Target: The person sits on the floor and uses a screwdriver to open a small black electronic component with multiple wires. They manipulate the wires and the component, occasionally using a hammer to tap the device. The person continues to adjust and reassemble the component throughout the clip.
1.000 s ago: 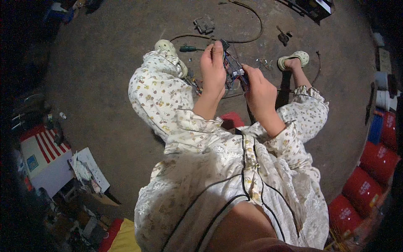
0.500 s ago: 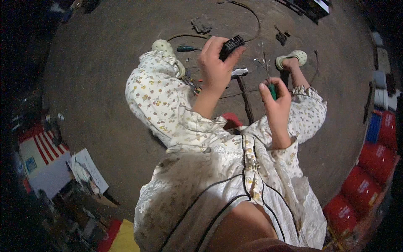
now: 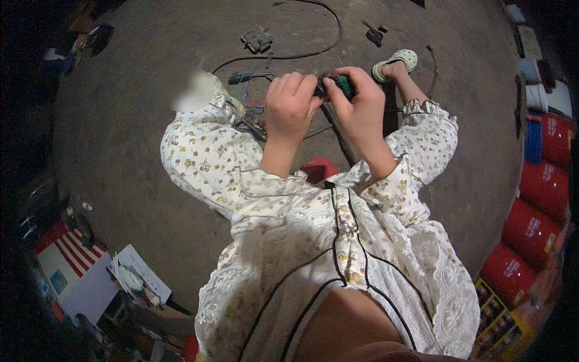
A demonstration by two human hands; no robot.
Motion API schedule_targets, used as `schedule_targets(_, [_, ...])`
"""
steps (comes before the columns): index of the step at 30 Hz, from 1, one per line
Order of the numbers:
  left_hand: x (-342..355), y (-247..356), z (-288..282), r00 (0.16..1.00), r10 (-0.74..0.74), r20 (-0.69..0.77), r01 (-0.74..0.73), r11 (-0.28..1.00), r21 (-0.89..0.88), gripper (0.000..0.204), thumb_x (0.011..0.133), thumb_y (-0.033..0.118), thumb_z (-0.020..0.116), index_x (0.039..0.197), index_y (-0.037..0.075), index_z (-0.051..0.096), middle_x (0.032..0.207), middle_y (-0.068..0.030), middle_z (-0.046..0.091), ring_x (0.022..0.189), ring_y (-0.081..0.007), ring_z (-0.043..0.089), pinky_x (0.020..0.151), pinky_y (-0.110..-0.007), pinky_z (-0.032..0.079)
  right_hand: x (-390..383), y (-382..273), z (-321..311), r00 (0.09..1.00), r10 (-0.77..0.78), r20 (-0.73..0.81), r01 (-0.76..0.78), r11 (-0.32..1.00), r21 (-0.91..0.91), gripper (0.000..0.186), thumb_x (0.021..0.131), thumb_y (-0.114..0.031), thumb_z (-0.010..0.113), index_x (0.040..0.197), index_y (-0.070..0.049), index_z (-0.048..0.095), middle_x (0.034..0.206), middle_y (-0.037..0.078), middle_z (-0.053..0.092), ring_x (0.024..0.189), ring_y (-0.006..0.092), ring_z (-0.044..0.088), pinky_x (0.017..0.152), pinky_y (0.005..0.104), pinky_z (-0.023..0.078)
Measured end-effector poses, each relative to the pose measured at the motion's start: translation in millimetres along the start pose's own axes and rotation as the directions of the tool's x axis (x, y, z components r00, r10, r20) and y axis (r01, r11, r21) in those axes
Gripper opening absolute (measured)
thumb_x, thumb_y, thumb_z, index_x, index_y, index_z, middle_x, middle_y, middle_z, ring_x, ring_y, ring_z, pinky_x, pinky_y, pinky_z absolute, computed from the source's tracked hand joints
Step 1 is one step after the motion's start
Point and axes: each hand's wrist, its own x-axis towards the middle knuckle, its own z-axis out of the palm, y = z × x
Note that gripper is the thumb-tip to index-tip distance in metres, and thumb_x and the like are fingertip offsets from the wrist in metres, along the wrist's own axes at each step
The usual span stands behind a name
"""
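The brown floor [image 3: 120, 175] carried red containers [image 3: 531, 227] along its right edge. Above its far half, the left hand [image 3: 288, 110] had fingers clamped on a black connector [image 3: 320, 89], the right hand [image 3: 365, 113] on a green handle [image 3: 344, 87]. Wires [image 3: 256, 112] lay loose; judged partway, connector not yet set down.

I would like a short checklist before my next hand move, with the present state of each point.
1. Black connector held in left hand: ok.
2. Green-handled tool gripped in right hand: ok.
3. Tool's tip seated in the connector: cannot tell; hands hide it.
4. Second green-handled tool out of both hands: ok, on the floor.
5. Floor free of loose wires: not ok; coloured wires lie there.
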Motion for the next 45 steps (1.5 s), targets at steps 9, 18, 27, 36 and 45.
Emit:
schedule_targets(9, [-35, -17, 35, 0.894, -0.248, 0.373, 0.197, 0.965, 0.171, 0.033, 0.07, 0.035, 0.07, 0.077, 0.005, 0.058, 0.072, -0.0104, 0.054, 0.067, -0.032, 0.054, 0.06, -0.04, 0.042, 59, 47, -67, 0.945, 0.069, -0.321, -0.102, 0.991, -0.088, 0.02, 0.084, -0.017, 0.061, 0.092, 0.001, 0.059, 0.078, 0.012, 0.062, 0.074, 0.0221, 0.06, 0.065, 0.0315, 0.046])
schedule_targets(18, [-32, -44, 49, 0.742, -0.627, 0.238, 0.671, 0.691, -0.269, 0.045, 0.082, 0.038, 0.064, 0.084, -0.007, 0.059, 0.074, -0.0113, 0.062, 0.063, -0.0159, 0.055, 0.058, -0.03, 0.043, 43, 264, -51, 0.898, 0.433, 0.077, -0.324, 0.769, -0.551, 0.049, 0.078, -0.04, 0.064, 0.102, 0.002, 0.063, 0.086, 0.024, 0.064, 0.085, 0.0383, 0.062, 0.076, 0.0431, 0.048])
schedule_targets(27, [-20, -40, 35, 0.372, -0.661, 0.651, 0.658, -0.307, -0.687, 0.049, 0.09, 0.047, 0.049, 0.094, -0.001, 0.055, 0.07, -0.0025, 0.051, 0.06, -0.0118, 0.046, 0.055, -0.024, 0.039, 41, 261, -36, 0.901, 0.434, -0.015, -0.411, 0.84, -0.355, 0.044, 0.084, -0.033, 0.058, 0.11, 0.003, 0.058, 0.102, 0.022, 0.063, 0.096, 0.035, 0.059, 0.082, 0.0408, 0.046])
schedule_targets(36, [-6, -30, 12, 0.407, -0.373, 0.834, 0.263, -0.826, -0.498, 0.046, 0.087, 0.05, 0.052, 0.079, 0.005, 0.045, 0.067, 0.0, 0.041, 0.058, -0.0102, 0.038, 0.055, -0.024, 0.034, -2, 36, -25, 0.981, 0.081, 0.175, -0.103, 0.988, 0.119, 0.029, 0.088, -0.013, 0.054, 0.114, -0.001, 0.054, 0.104, 0.017, 0.062, 0.097, 0.0237, 0.06, 0.085, 0.0308, 0.044])
schedule_targets(45, [-13, -41, 7, 0.376, -0.448, 0.811, 0.238, -0.799, -0.552, 0.048, 0.087, 0.054, 0.05, 0.079, 0.007, 0.049, 0.06, 0.0004, 0.045, 0.052, -0.0113, 0.042, 0.051, -0.025, 0.038, -15, -14, -8, 0.952, -0.064, 0.301, 0.091, 0.993, -0.079, 0.027, 0.08, -0.007, 0.06, 0.107, -0.008, 0.059, 0.087, 0.013, 0.062, 0.074, 0.0322, 0.061, 0.063, 0.037, 0.049])
